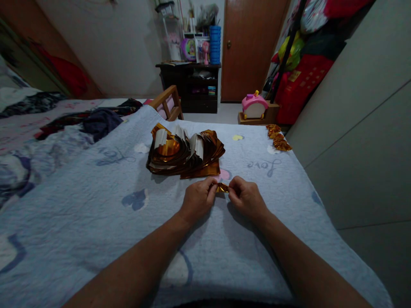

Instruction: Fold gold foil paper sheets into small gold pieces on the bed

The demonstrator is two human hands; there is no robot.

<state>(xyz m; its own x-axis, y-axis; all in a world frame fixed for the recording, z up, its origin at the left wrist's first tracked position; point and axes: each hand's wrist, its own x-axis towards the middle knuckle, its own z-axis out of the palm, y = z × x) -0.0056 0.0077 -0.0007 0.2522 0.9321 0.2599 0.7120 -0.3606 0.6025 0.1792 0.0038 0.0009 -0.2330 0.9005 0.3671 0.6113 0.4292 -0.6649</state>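
Between my two hands is a small piece of shiny gold foil paper (pixel 222 188), pinched at both ends. My left hand (pixel 199 195) is closed on its left end, thumb against fingers. Its right end is gripped by my right hand (pixel 248 197), also closed. Just beyond my hands lies a thick, curled stack of gold foil sheets (pixel 186 156), some showing pale grey backs. Several crumpled gold foil pieces (pixel 278 137) rest at the far right corner of the bed. How the held foil is folded inside my fingers is hidden.
A pale blue bedcover (pixel 154 239) with hearts and lettering lies under everything. Clothes (pixel 102 122) are heaped at the left. A white cabinet (pixel 359 162) stands close on the right. Beyond the bed are a pink toy (pixel 254 106), a wooden chair (pixel 167 104) and a dark shelf unit (pixel 189 90).
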